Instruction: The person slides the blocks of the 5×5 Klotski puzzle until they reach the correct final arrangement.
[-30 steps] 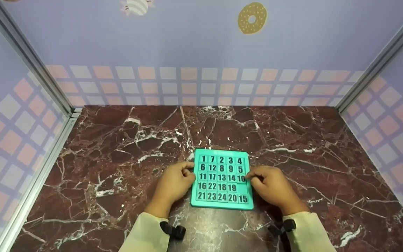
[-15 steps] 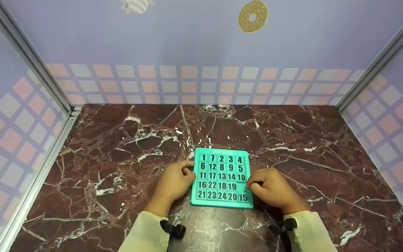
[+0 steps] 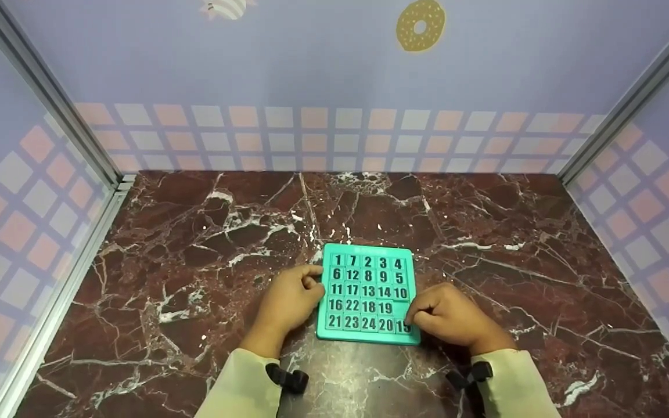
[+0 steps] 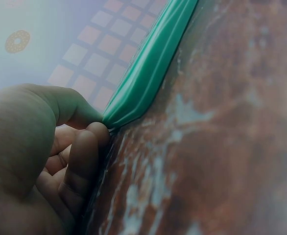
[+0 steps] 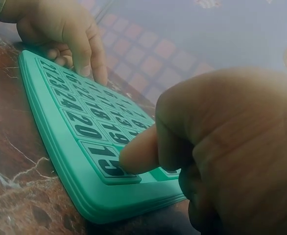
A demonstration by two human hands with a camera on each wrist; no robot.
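Note:
A turquoise number slide puzzle (image 3: 366, 252) lies flat on the table, its several tiles printed with black numbers. My left hand (image 3: 288, 303) pinches the puzzle's left edge between thumb and forefinger; the left wrist view shows the fingertips meeting at the turquoise rim (image 4: 141, 90). At the opposite side, my right hand (image 3: 450, 316) rests one fingertip on the 15 tile (image 5: 100, 159) in the lower right corner, partly covering its number. The other right fingers are curled under. A gap without a tile sits directly above the 15, below the 10 tile (image 3: 400, 293).
The table (image 3: 195, 232) is dark red marble with white veins. Behind it rises a lilac wall (image 3: 334, 69) with a checkered band, and side panels in metal frames stand left and right. A black strap (image 3: 288, 378) circles each sleeve cuff.
My right hand has slid toward me along the puzzle's right side, from the 10 tile past the gap to the 15 tile. The left hand stays in place at the left edge.

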